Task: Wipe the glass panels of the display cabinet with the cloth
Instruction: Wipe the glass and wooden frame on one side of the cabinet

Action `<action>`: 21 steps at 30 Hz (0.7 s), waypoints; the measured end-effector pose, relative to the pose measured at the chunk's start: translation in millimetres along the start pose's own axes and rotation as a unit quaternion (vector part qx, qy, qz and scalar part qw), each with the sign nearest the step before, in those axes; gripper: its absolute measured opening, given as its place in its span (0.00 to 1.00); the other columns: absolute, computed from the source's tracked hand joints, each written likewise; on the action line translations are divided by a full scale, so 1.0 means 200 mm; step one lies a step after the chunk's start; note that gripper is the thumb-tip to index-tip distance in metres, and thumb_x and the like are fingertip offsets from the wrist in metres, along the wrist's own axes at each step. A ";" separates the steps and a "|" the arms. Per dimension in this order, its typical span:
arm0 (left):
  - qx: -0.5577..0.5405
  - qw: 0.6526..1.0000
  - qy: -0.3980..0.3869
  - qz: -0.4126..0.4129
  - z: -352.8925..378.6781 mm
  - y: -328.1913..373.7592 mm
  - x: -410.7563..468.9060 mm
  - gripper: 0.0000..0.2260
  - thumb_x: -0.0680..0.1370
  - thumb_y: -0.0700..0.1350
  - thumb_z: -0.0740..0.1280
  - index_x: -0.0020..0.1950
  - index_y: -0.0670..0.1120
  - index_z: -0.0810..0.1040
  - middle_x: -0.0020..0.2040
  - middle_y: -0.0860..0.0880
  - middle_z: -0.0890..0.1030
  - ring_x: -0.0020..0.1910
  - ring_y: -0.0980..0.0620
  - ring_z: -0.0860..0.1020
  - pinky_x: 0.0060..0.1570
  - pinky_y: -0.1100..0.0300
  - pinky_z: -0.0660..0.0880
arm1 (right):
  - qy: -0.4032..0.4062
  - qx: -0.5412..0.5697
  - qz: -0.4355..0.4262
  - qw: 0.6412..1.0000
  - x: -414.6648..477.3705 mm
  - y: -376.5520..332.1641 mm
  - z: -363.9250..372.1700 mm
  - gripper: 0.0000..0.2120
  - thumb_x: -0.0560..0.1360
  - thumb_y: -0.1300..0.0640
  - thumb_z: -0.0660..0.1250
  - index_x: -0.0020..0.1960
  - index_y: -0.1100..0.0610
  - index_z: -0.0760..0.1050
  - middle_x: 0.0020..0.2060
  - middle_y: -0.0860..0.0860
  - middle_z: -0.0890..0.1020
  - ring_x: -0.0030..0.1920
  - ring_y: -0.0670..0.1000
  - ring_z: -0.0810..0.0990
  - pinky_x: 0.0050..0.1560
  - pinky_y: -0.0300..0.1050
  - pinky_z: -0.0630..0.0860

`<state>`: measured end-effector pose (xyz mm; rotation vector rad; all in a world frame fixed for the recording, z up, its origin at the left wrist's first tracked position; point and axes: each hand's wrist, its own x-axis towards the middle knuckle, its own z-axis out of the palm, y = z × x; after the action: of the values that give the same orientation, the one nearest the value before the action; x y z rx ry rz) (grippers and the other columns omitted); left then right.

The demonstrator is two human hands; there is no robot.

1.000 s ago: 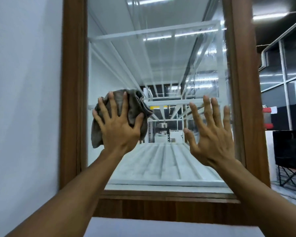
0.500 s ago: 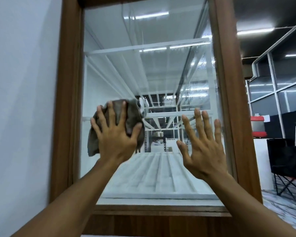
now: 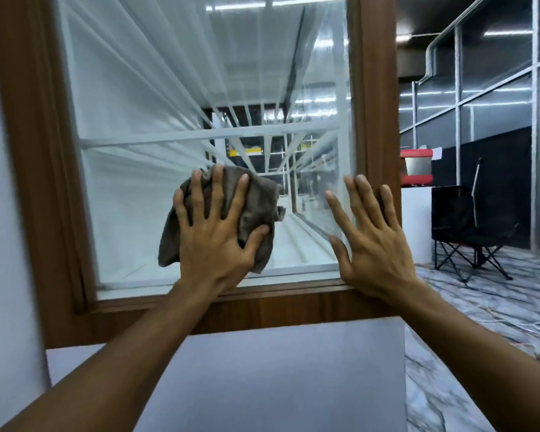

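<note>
Left hand presses cloth to glass panel; right hand spread beside

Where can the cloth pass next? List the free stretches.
Free: glass above the cloth, and between it and the left frame post. Crowded: lower right, where the right hand lies by the right post.

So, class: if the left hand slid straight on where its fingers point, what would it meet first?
Nothing visible: the left hand and cloth point up bare glass; the shelf bar above seems to lie behind it.
</note>
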<state>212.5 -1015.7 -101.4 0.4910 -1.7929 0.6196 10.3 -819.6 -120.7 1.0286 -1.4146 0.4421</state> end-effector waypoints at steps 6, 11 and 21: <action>-0.043 0.997 -0.059 0.003 0.05 0.45 -0.08 0.38 0.82 0.69 0.52 0.87 0.52 0.46 0.86 0.40 0.42 0.83 0.33 0.37 0.78 0.31 0.34 | 0.000 0.011 0.033 0.999 -0.10 -0.06 0.02 0.32 0.83 0.47 0.56 0.84 0.58 0.55 0.83 0.62 0.54 0.84 0.62 0.48 0.82 0.66 0.45; -0.048 0.996 -0.069 0.031 0.05 0.31 -0.23 0.38 0.81 0.70 0.54 0.86 0.55 0.47 0.86 0.44 0.43 0.84 0.37 0.38 0.80 0.34 0.36 | -0.005 0.022 0.013 1.000 -0.15 -0.03 0.00 0.33 0.82 0.48 0.59 0.84 0.58 0.56 0.83 0.62 0.55 0.84 0.63 0.50 0.81 0.69 0.47; -0.063 0.990 -0.120 -0.050 0.06 0.55 -0.26 0.39 0.81 0.70 0.50 0.84 0.55 0.34 0.84 0.41 0.33 0.81 0.33 0.31 0.76 0.32 0.29 | 0.007 0.024 0.026 0.999 -0.16 -0.04 0.00 0.35 0.80 0.49 0.59 0.84 0.59 0.56 0.83 0.60 0.56 0.83 0.63 0.51 0.82 0.68 0.46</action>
<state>151.4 -935.9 -171.6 0.5852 -2.0063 0.3880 10.5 -813.9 -152.4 1.0279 -1.4265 0.5215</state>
